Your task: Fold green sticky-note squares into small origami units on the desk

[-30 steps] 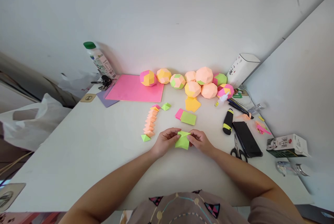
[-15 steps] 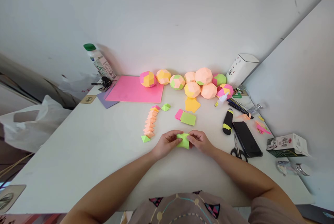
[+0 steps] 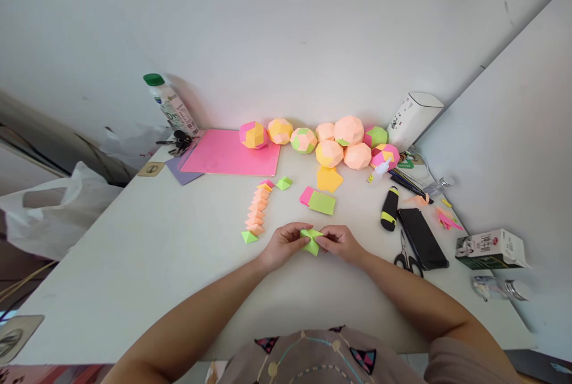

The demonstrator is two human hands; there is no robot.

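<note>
A green piece of paper [image 3: 310, 245], partly folded with raised creases, is held between both hands above the near part of the table. My left hand [image 3: 286, 244] pinches its left side, thumb on top. On its right side my right hand [image 3: 340, 242] grips an edge between thumb and fingers. Just beyond lie green paper sheets [image 3: 322, 203] partly over pink ones [image 3: 306, 195]. To the left runs a row of folded peach paper units [image 3: 256, 211], with a green folded unit [image 3: 249, 237] at its near end and another green unit [image 3: 283, 183] beside its far end.
Several faceted paper balls [image 3: 348, 130] line the wall, one on a pink board [image 3: 223, 154]. On the right lie scissors [image 3: 407, 260], a phone [image 3: 422, 238], a black-and-yellow cutter [image 3: 390, 210] and a milk carton [image 3: 490, 249]. A bottle [image 3: 172, 104] stands back left.
The green paper has gone from a flatter square to a more folded, pointed shape with raised creases. My right hand has shifted slightly left with it.
</note>
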